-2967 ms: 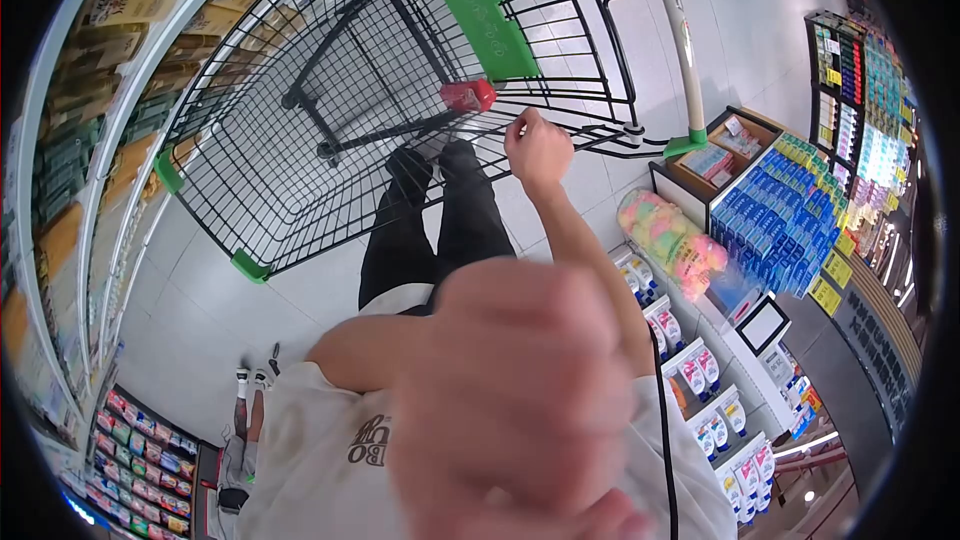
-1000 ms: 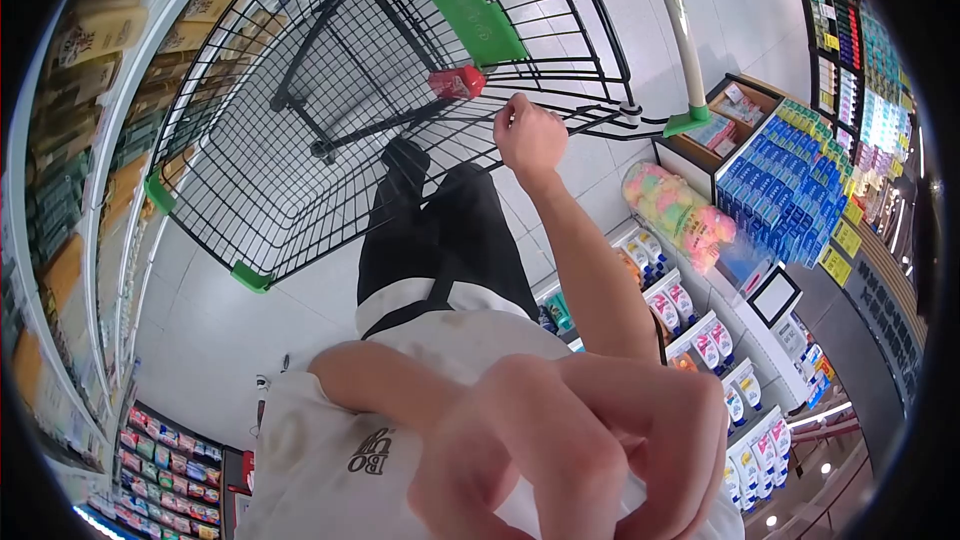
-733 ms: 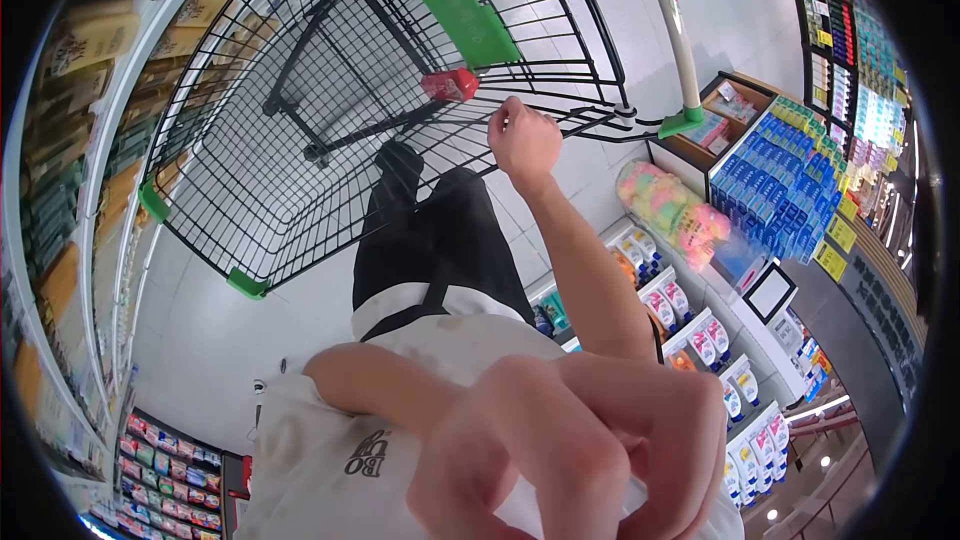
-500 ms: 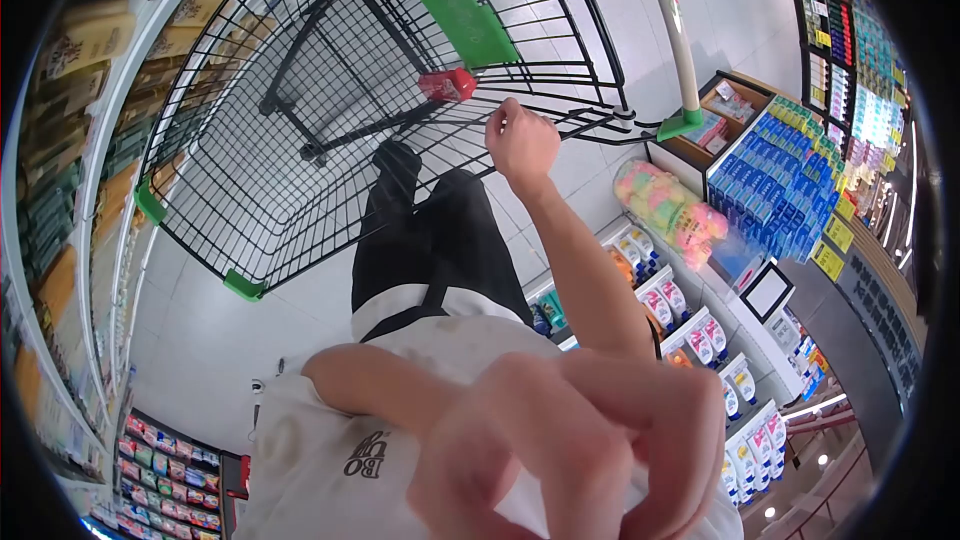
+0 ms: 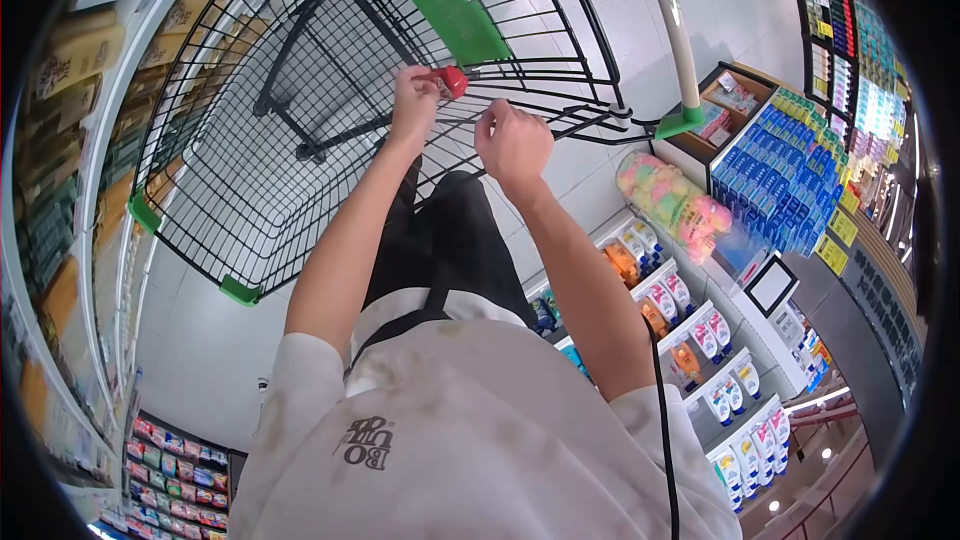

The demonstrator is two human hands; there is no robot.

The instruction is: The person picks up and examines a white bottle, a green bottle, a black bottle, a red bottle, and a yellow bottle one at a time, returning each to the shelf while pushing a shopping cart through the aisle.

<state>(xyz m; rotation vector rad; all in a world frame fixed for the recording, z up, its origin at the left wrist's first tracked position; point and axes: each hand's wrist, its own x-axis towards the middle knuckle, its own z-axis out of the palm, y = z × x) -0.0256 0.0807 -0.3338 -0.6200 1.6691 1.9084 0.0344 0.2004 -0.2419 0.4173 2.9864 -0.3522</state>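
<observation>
A black wire shopping cart (image 5: 255,155) with green corner pieces and a green panel (image 5: 445,0) stands in front of me. My left hand (image 5: 413,105) reaches over it, fingers closed round one end of a small red packaged item (image 5: 452,82). The item's rounded red end shows to the right of my fingers; its exact kind cannot be made out. Beside it, my right hand (image 5: 515,145) is held over the cart's near wires with fingers curled together. Whatever those fingers hold, if anything, is hidden.
Shelves of packaged goods (image 5: 75,60) run along the left, close to the cart. On the right are a display of blue boxes (image 5: 765,175), a bag of pastel-coloured items (image 5: 672,202), shelves of bottles (image 5: 705,325) and a white pole (image 5: 675,30).
My left hand has moved from close in front of the camera out to the cart and taken hold of the red item. My right hand has shifted slightly left.
</observation>
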